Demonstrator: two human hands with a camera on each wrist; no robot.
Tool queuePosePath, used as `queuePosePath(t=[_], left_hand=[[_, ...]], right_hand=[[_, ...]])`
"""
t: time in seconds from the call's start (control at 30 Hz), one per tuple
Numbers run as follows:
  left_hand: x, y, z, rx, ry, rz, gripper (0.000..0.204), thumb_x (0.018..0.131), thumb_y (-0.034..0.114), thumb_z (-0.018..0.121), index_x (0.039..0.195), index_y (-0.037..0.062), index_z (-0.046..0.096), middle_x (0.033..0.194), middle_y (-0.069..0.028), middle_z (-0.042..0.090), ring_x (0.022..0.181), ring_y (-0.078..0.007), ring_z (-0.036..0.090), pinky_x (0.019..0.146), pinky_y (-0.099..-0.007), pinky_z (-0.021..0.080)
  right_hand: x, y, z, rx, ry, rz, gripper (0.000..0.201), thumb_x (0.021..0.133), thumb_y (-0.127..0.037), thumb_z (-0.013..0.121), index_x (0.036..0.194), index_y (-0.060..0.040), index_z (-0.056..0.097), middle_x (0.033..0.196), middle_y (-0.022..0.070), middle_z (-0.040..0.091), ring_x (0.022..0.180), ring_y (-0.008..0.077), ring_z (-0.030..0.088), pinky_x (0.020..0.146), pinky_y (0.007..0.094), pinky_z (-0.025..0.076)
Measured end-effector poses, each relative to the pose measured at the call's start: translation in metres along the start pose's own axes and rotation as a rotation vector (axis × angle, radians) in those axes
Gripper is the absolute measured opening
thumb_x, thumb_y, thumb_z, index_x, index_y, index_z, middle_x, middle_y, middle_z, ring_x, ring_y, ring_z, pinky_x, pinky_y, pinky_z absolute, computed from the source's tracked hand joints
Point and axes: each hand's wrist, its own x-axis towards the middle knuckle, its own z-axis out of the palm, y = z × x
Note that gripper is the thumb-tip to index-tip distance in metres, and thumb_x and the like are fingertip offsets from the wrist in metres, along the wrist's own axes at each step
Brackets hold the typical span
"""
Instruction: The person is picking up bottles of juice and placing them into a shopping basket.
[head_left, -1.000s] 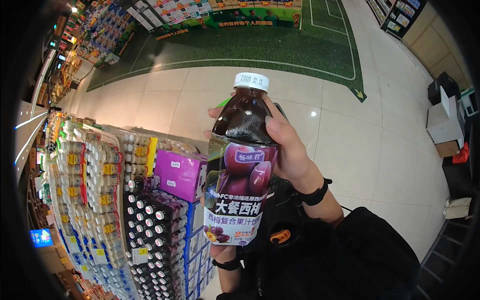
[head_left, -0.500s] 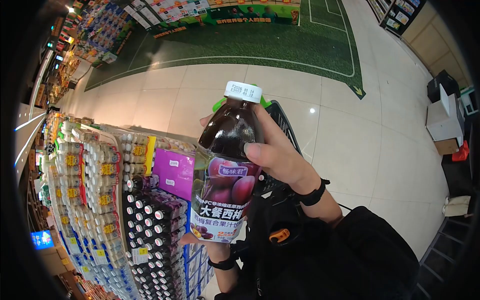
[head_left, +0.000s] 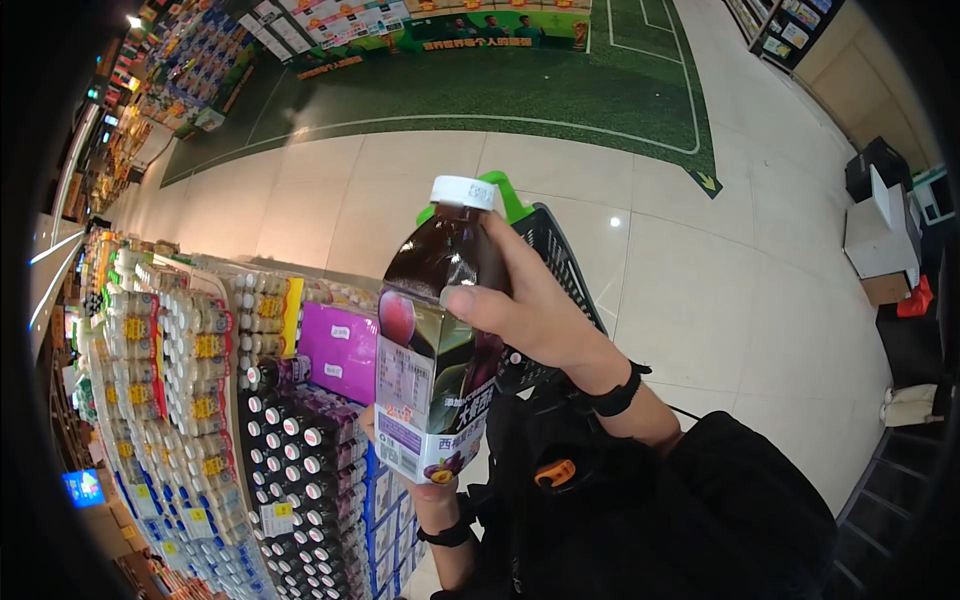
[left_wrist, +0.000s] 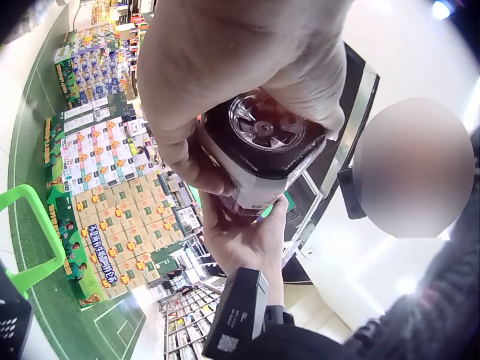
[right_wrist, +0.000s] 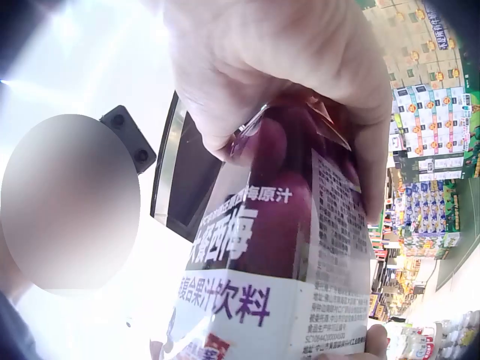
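Note:
A plastic bottle of dark plum juice [head_left: 418, 365] with a white cap is held up in front of the chest, tilted slightly. My right hand [head_left: 530, 305] grips it round the shoulder, thumb across the front. Lower down, my left hand [head_left: 435, 497] holds the base, mostly hidden behind the bottle. In the left wrist view the left hand's fingers [left_wrist: 184, 154] curl round the clear ribbed bottom. The label's printed side panel and barcode face the head camera, and dense small print [right_wrist: 337, 255] shows in the right wrist view.
Behind the bottle is a black basket [head_left: 565, 265] with a green handle [head_left: 510, 198]. Rows of white-capped dark bottles [head_left: 300, 475] and a purple carton [head_left: 340, 350] stand on the left. Beyond the tiled floor lies a green turf mat [head_left: 480, 95]. White boxes [head_left: 882, 235] stand at far right.
The bottle has turned about its long axis, bringing the barcode panel round from the plum-picture front. It has also shifted left and a little down with both hands, showing more of the black basket.

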Motion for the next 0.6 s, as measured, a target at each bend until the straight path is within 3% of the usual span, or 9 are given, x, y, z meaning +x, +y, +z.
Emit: queuePosePath(t=[0.07,0.1,0.17,0.27,0.37,0.43,0.5,0.53,0.6], left_hand=[[0.01,0.011,0.007,0.206,0.085,0.083,0.107,0.064,0.069,0.083,0.135,0.0052,0.035,0.126,-0.0079,0.047,0.116,-0.0206,0.052,0.102,-0.0388,0.043],[0.013,0.018,0.017,0.208,0.086,0.083,0.107,0.064,0.069,0.083,0.135,0.0052,0.035,0.126,-0.0079,0.047,0.116,-0.0206,0.052,0.102,-0.0388,0.043],[0.017,0.03,0.037,0.408,0.032,0.249,0.112,0.058,0.068,0.086,0.136,0.0069,0.034,0.128,-0.0094,0.046,0.119,-0.0234,0.05,0.103,-0.0398,0.041],[0.013,0.028,0.022,0.567,0.021,0.277,0.12,0.05,0.07,0.089,0.136,0.0071,0.034,0.133,-0.0124,0.043,0.124,-0.0272,0.047,0.104,-0.0421,0.04],[0.013,0.031,0.035,0.498,0.006,0.259,0.12,0.052,0.067,0.089,0.139,0.0073,0.031,0.138,-0.0141,0.041,0.128,-0.0295,0.044,0.107,-0.0446,0.038],[0.014,0.028,0.042,0.439,0.013,0.233,0.12,0.053,0.066,0.09,0.14,0.0076,0.03,0.138,-0.0137,0.041,0.128,-0.0295,0.045,0.107,-0.0449,0.038],[0.015,0.02,0.041,0.134,0.026,0.047,0.119,0.058,0.073,0.083,0.142,0.0073,0.03,0.138,-0.0127,0.044,0.128,-0.0282,0.046,0.109,-0.0446,0.037],[0.016,0.019,0.039,0.134,0.028,0.05,0.119,0.058,0.073,0.083,0.142,0.0073,0.03,0.138,-0.0127,0.044,0.128,-0.0282,0.046,0.109,-0.0446,0.037],[0.019,0.019,0.032,0.137,-0.09,0.002,0.123,0.062,0.085,0.066,0.151,0.0121,0.021,0.139,-0.0144,0.047,0.112,-0.031,0.059,0.076,-0.0356,0.052]], right_hand=[[0.0,0.002,-0.001,-0.086,0.004,-0.02,0.072,0.09,-0.015,0.071,0.146,0.0036,0.029,0.138,0.0114,0.047,0.126,0.0171,0.049,0.106,0.0331,0.04],[0.0,0.001,-0.001,-0.017,-0.018,-0.002,0.075,0.089,-0.016,0.073,0.146,0.0042,0.029,0.138,0.012,0.048,0.126,0.0181,0.049,0.107,0.0335,0.039],[0.0,-0.001,-0.002,0.013,-0.036,0.001,0.075,0.089,-0.015,0.073,0.146,0.0043,0.028,0.138,0.0123,0.047,0.127,0.0185,0.048,0.108,0.034,0.038],[0.002,0.005,-0.005,0.073,-0.063,0.008,0.075,0.087,-0.013,0.071,0.146,0.0041,0.027,0.137,0.0129,0.047,0.127,0.0195,0.048,0.109,0.0351,0.037],[0.003,0.011,0.0,0.115,0.071,-0.032,0.085,0.074,-0.038,0.078,0.138,0.001,0.037,0.128,0.0191,0.054,0.121,0.0318,0.059,0.104,0.0423,0.047],[0.002,0.021,-0.005,0.149,0.073,-0.043,0.086,0.074,-0.039,0.078,0.138,0.0011,0.037,0.126,0.0206,0.055,0.121,0.032,0.059,0.104,0.0432,0.047],[0.001,0.026,-0.01,0.184,0.069,-0.054,0.087,0.073,-0.04,0.079,0.138,0.0012,0.037,0.124,0.022,0.057,0.12,0.0321,0.059,0.103,0.044,0.048],[0.0,0.027,-0.012,0.178,0.018,-0.052,0.088,0.073,-0.041,0.08,0.137,0.0009,0.038,0.122,0.0233,0.057,0.12,0.0323,0.059,0.103,0.0446,0.048],[0.001,0.026,-0.012,0.172,-0.032,-0.053,0.088,0.072,-0.041,0.08,0.137,0.0006,0.038,0.121,0.0245,0.057,0.119,0.0325,0.059,0.103,0.0451,0.048]])
